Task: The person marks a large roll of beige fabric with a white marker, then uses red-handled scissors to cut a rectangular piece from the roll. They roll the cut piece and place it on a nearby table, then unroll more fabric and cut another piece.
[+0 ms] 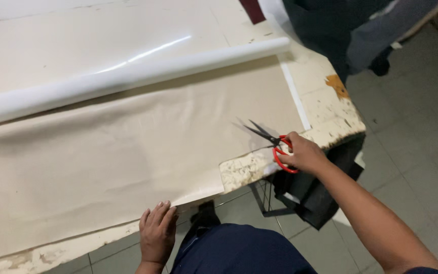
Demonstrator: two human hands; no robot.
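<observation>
A long white roll (128,76) lies slantwise across the worktable (330,114), rising toward the right, glossy along its top. Below it a wide sheet of beige material (102,162) spreads flat over most of the surface, matte and faintly creased, its near edge running along the table's front edge.

The person's left hand (157,234) rests palm down at that near edge, fingers pressed together and laid flat, the fingertips on the sheet's border where it meets the worn table rim.

Further right the sheet's lower right corner stops short of a scuffed, chipped patch of tabletop. There the right hand (302,152) grips a pair of scissors (272,142) with red loop handles and dark blades. The fingers are curled through and around the handles. The blades stand parted in a narrow V, pointing up and to the left, their tips over the sheet's right edge and casting a thin shadow on it.

Beyond the table's far right corner hangs dark cloth (340,30), over a grey tiled floor (422,132).
</observation>
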